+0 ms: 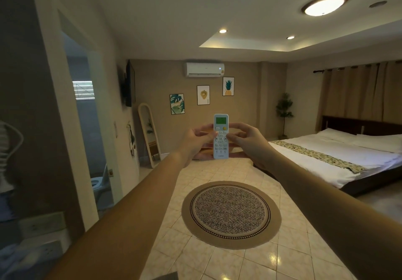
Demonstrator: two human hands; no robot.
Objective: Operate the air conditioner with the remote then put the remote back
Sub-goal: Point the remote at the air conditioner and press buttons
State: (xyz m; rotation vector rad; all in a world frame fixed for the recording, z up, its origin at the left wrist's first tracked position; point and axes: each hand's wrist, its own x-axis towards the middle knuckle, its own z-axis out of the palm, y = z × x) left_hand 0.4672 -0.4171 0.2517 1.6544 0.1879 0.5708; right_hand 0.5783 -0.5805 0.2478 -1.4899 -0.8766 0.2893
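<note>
A white remote (221, 147) with a green lit screen stands upright at arm's length in the middle of the view. My left hand (195, 141) grips its left side, thumb on the buttons. My right hand (247, 139) holds its right side, thumb also on the button pad. The remote's top points toward the white air conditioner (204, 69), mounted high on the far wall directly above the remote in the image. A small blue light shows on the unit's right end; its flap looks closed.
A round woven rug (230, 214) lies on the tiled floor ahead. A bed (339, 155) fills the right side. At left an open doorway (91, 131) shows a toilet, with a leaning mirror (150, 133) and a wall television (130, 83) beyond. Three framed prints hang under the air conditioner.
</note>
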